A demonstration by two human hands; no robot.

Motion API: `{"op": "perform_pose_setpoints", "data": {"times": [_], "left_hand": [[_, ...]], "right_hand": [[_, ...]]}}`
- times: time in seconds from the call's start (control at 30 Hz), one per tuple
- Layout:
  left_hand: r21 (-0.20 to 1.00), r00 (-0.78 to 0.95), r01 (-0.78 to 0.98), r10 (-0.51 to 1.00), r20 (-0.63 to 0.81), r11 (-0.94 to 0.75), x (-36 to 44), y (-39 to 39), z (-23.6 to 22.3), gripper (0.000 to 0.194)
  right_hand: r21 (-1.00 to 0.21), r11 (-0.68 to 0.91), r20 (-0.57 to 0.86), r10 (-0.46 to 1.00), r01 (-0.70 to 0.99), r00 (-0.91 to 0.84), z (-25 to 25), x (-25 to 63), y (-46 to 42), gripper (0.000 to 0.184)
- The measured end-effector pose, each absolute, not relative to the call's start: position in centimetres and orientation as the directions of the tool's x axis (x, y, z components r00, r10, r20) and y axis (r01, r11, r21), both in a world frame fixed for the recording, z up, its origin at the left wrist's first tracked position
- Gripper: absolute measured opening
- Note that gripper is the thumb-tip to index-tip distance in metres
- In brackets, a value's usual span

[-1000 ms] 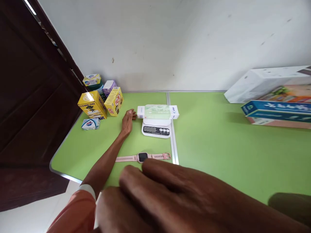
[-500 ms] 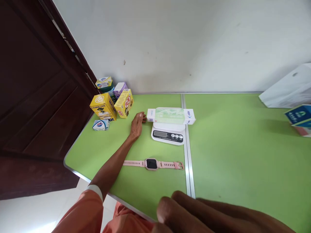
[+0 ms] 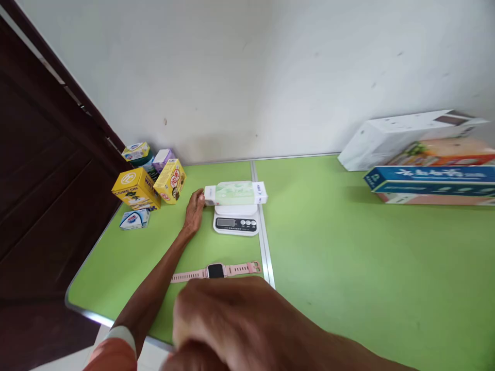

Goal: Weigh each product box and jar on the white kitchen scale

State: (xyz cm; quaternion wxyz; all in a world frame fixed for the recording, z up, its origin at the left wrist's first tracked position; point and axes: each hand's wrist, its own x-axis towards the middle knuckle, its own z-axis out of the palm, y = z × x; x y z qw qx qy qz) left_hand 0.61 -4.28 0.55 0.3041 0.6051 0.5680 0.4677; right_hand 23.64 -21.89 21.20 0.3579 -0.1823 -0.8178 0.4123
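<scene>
My left hand (image 3: 195,210) rests on its side on the green table, fingers loosely extended. Its fingertips are at the left end of a long white and light-green box (image 3: 235,194), touching it or very close. That box lies crosswise on a white kitchen scale (image 3: 235,225) with a dark display. In front of the scale a pink smartwatch (image 3: 215,270) is stretched out flat. My right hand (image 3: 235,322) looms blurred in the foreground, close to the camera, with its fingers curled in. Whatever it may hold is hidden.
At the back left stand yellow boxes (image 3: 136,189), a purple box (image 3: 163,159) and a small white-blue box (image 3: 135,219). On the right lie a long blue box (image 3: 433,180) and a white carton (image 3: 386,136). A metal seam (image 3: 264,242) crosses the green table (image 3: 328,247).
The view has turned right, showing more of the boxes there. My left hand has come up to the box's end. My right hand has moved left in the picture, partly over the watch strap.
</scene>
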Motion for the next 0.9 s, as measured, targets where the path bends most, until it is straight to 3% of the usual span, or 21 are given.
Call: {"op": "perform_pose_setpoints", "data": {"times": [0.07,0.17,0.23,0.3,0.43,0.6,0.9], "left_hand": [[0.895,-0.073,0.406,0.969,0.234,-0.185,0.6,-4.4,0.6,0.076],[0.882,-0.028,0.408,0.963,0.269,-0.235,0.9,-4.7,1.1,0.079],[0.878,0.003,0.404,0.96,0.279,-0.257,1.2,-5.0,1.5,0.086],[0.881,0.015,0.398,0.962,0.271,-0.255,1.6,-5.2,1.8,0.093],[0.886,0.005,0.403,0.968,0.25,-0.23,2.1,-5.3,1.7,0.099],[0.915,0.021,0.359,0.982,0.187,-0.182,1.9,-4.9,1.3,0.11],[0.899,0.055,0.431,0.997,0.058,-0.076,0.8,-3.4,3.0,0.111]], "right_hand": [[-0.836,0.545,0.433,0.729,0.065,-0.53,18.0,24.3,-19.4,0.041],[-0.91,0.399,0.38,0.912,0.113,-0.155,11.7,26.8,-14.0,0.05],[-0.931,0.333,0.355,0.923,0.149,0.151,7.5,28.8,-10.7,0.055],[-0.946,0.279,0.318,0.894,0.163,0.315,4.0,30.1,-8.4,0.063],[-0.967,0.214,0.249,0.904,0.135,0.348,-0.3,30.1,-6.5,0.074],[-0.973,0.224,0.23,0.93,0.051,0.289,-1.8,28.5,-5.8,0.081],[-0.892,0.364,0.433,0.858,0.267,0.277,-2.4,28.1,-4.6,0.056]]}}
